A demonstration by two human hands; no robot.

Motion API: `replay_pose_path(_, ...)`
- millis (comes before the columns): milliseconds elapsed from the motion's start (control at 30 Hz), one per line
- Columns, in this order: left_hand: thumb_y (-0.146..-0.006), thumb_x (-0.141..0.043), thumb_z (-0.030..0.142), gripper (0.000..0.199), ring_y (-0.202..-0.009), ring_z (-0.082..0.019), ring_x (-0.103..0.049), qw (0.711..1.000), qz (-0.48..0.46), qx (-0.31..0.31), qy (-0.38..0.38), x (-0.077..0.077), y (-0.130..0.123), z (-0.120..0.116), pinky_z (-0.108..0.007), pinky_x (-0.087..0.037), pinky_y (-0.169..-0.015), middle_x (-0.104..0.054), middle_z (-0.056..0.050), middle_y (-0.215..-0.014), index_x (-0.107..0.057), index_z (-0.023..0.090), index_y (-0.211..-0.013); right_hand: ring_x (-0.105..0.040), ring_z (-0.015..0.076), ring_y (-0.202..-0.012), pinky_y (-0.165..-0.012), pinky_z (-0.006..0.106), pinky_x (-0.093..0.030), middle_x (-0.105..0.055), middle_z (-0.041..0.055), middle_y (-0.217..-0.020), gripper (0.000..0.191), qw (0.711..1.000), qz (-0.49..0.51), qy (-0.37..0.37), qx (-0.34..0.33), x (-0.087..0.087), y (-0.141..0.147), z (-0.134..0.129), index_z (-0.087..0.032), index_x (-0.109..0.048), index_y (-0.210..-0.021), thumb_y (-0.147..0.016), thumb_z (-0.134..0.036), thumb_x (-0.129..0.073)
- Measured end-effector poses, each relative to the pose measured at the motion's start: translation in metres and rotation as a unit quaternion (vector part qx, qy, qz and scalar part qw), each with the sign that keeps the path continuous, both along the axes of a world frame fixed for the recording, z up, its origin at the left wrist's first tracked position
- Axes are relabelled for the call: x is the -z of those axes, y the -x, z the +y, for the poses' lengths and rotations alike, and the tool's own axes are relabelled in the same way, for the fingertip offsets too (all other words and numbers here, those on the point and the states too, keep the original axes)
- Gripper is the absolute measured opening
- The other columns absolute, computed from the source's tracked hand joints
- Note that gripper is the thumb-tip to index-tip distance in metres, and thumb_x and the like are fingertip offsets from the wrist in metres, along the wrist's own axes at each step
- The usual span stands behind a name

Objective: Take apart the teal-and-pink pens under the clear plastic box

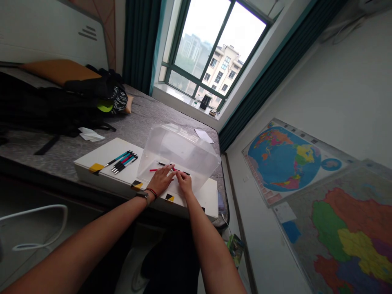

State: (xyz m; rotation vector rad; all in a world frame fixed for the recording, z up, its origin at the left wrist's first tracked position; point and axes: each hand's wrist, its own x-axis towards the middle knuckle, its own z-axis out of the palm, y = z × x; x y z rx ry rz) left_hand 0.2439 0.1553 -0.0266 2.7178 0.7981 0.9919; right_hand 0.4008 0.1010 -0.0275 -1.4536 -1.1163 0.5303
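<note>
Both of my hands work inside a clear plastic bin (pixel 179 147) tipped on its side, its opening toward me. My left hand (pixel 163 179) reaches in from the left, fingertips closed around one end of a slim red pen part (pixel 177 170). Pinched at the other end, the part meets the fingers of my right hand (pixel 184 182). Just beyond my left hand lies a dark pen piece (pixel 161 163). A short red piece (pixel 153 170) shows beside that hand. Another black piece (pixel 186 173) pokes out at my right fingers. My fingers partly hide these small parts.
The bin rests on a white box (pixel 104 157) with black-and-yellow corner tape. Several blue, black and red pens (pixel 125 161) lie in a row on its left. Behind are crumpled tissue (pixel 91 134), white paper (pixel 203 136) and dark bags (pixel 55 106) on a grey mattress.
</note>
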Motion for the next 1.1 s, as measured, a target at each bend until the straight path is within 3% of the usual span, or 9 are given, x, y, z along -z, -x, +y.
replay_pose_path(200,-0.095,-0.045,0.021,0.032,-0.122,-0.029,-0.052,0.999,-0.007,0.009,-0.032,0.000,-0.001,0.002,-0.051,-0.033,-0.110,-0.065,-0.012,-0.120,-0.061,0.024,-0.123,-0.065,0.0215,-0.077,-0.077,0.032,-0.049,-0.076,0.0024,-0.081,0.027,0.999,-0.007,0.024,-0.038,-0.002,-0.002,-0.004,-0.023,-0.080,-0.086,-0.081,-0.047,-0.069)
replay_pose_path(367,-0.098,-0.041,0.021,0.030,-0.109,-0.028,-0.057,0.997,0.007,-0.001,-0.070,0.005,-0.002,0.003,-0.051,-0.035,-0.104,-0.068,-0.010,-0.110,-0.062,0.023,-0.119,-0.058,0.0174,-0.061,-0.064,0.029,-0.045,-0.068,0.0007,-0.062,0.028,0.998,-0.004,0.047,-0.034,0.003,-0.006,-0.003,-0.020,-0.076,-0.071,-0.077,-0.047,-0.071)
replay_pose_path(500,-0.098,-0.038,0.021,0.032,-0.100,-0.027,-0.059,0.998,0.031,-0.011,-0.055,0.005,-0.002,0.003,-0.046,-0.040,-0.091,-0.069,-0.011,-0.107,-0.060,0.022,-0.121,-0.049,0.0139,-0.050,-0.053,0.026,-0.039,-0.060,-0.0014,-0.055,0.035,0.995,0.083,0.036,0.052,0.008,-0.007,-0.001,-0.019,-0.067,-0.068,-0.083,-0.051,-0.059)
replay_pose_path(600,-0.097,-0.037,0.017,0.033,-0.100,-0.028,-0.059,0.998,0.041,-0.023,-0.040,0.004,-0.002,0.002,-0.045,-0.039,-0.089,-0.068,-0.011,-0.107,-0.061,0.023,-0.118,-0.048,0.0136,-0.050,-0.053,0.026,-0.039,-0.057,-0.0021,-0.054,0.040,0.991,0.093,0.029,0.091,0.011,-0.007,0.000,-0.021,-0.058,-0.062,-0.085,-0.053,-0.055)
replay_pose_path(733,-0.097,-0.037,0.015,0.032,-0.102,-0.028,-0.058,0.998,0.045,-0.046,-0.026,0.002,-0.003,0.000,-0.043,-0.038,-0.087,-0.068,-0.011,-0.107,-0.061,0.022,-0.117,-0.048,0.0144,-0.052,-0.058,0.027,-0.039,-0.053,-0.0025,-0.053,0.044,0.996,0.038,0.030,0.081,0.011,-0.006,0.000,-0.022,-0.054,-0.059,-0.089,-0.054,-0.051)
replay_pose_path(933,-0.099,-0.043,0.039,0.030,-0.094,-0.027,-0.061,0.998,0.036,-0.052,0.012,0.003,-0.004,0.001,-0.039,-0.040,-0.082,-0.068,-0.012,-0.105,-0.059,0.019,-0.115,-0.046,0.0143,-0.051,-0.057,0.027,-0.037,-0.050,-0.0027,-0.051,0.048,0.997,0.011,0.036,0.061,0.009,-0.005,0.000,-0.022,-0.052,-0.057,-0.092,-0.054,-0.046)
replay_pose_path(1100,-0.102,-0.036,0.035,0.030,-0.093,-0.026,-0.062,0.997,0.042,-0.054,0.020,0.003,-0.004,0.002,-0.038,-0.039,-0.080,-0.069,-0.011,-0.099,-0.061,0.020,-0.110,-0.046,0.0144,-0.053,-0.059,0.027,-0.037,-0.050,-0.0024,-0.052,0.046,0.998,0.015,0.034,0.055,0.013,-0.006,0.002,-0.022,-0.052,-0.058,-0.091,-0.053,-0.046)
